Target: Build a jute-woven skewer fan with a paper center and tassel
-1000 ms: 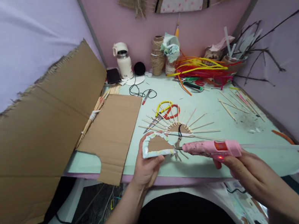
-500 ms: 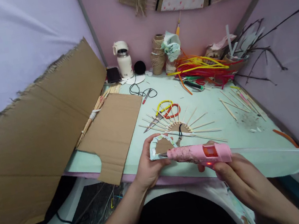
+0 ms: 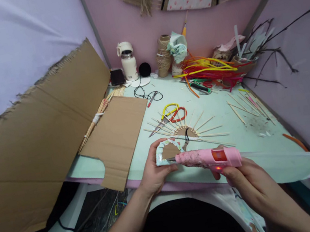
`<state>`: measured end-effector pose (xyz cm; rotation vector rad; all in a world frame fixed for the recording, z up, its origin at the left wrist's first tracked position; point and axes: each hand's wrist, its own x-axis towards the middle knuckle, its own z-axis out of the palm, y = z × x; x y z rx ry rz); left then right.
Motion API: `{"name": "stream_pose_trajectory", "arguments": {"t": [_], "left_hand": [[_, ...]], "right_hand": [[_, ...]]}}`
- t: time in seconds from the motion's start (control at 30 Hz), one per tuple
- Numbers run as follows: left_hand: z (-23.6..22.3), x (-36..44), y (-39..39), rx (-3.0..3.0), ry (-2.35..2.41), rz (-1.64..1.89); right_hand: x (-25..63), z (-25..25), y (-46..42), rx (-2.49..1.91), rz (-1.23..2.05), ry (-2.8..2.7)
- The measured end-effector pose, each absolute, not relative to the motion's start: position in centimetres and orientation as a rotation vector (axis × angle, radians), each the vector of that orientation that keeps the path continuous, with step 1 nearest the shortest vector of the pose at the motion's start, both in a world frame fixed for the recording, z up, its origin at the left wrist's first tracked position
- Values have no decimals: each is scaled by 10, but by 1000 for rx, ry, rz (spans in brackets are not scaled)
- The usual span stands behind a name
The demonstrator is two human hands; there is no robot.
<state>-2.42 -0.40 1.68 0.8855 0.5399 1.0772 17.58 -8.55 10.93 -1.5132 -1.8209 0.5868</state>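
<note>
My left hand (image 3: 152, 172) grips a small half-round cardboard piece (image 3: 171, 151) whose curved edge is wrapped in pale blue-green fabric. In my right hand (image 3: 244, 180) is a pink hot glue gun (image 3: 207, 158) with a lit red light and a long clear glue stick out of its back. Its metal nozzle points left and lies over the lower edge of the cardboard piece; I cannot tell whether it touches. Just beyond is a half-round cardboard fan (image 3: 186, 131) with thin wooden sticks radiating from it and a black cord on it. Scissors (image 3: 174, 115) with yellow and red handles lie behind it.
Cardboard sheets stand at the left (image 3: 42, 140) and lie flat (image 3: 120, 126) beside bundled sticks (image 3: 98, 118). At the back are a white flask (image 3: 128, 64), twine spools (image 3: 164, 56) and colourful pipe cleaners (image 3: 209, 68). Loose sticks (image 3: 245, 106) and dark branches (image 3: 276, 52) are at the right.
The glue gun has shifted slightly to the right, its nozzle moving along the lower edge of the cardboard piece. My left hand stays nearly still.
</note>
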Motion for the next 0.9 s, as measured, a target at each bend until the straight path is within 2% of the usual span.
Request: {"name": "stream_pose_trajectory", "arguments": {"t": [0.9], "left_hand": [[17,-23,-6,809,535,1113]], "right_hand": [[197,107,-90,-1706,535,-1813]]}}
